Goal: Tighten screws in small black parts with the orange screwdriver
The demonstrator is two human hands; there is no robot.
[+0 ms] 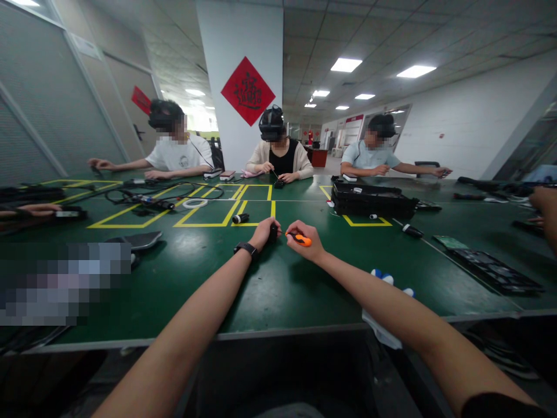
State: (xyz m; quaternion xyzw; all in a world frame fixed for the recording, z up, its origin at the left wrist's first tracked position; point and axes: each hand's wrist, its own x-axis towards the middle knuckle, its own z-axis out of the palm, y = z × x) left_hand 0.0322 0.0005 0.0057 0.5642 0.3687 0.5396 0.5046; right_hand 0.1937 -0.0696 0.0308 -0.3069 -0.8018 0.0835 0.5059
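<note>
My left hand (263, 233), with a dark band on the wrist, is closed around a small black part (273, 232); my fingers hide most of its shape. Close by on the right, my right hand (314, 248) grips an orange and black screwdriver (301, 239) by its handle. The tool points left, towards the black part, and its tip is too small to make out. Both hands are above the green table (261, 284). Just beyond my left hand lies a black cylindrical connector (240, 218) with a pale end.
A black case (374, 200) stands right of centre, with another black connector (412, 231) near it. A circuit board panel (491, 264) lies farther right. Black cables (161, 194) spread at left. Blue and white round pieces (387, 280) sit beside my right forearm. Several people work around the table.
</note>
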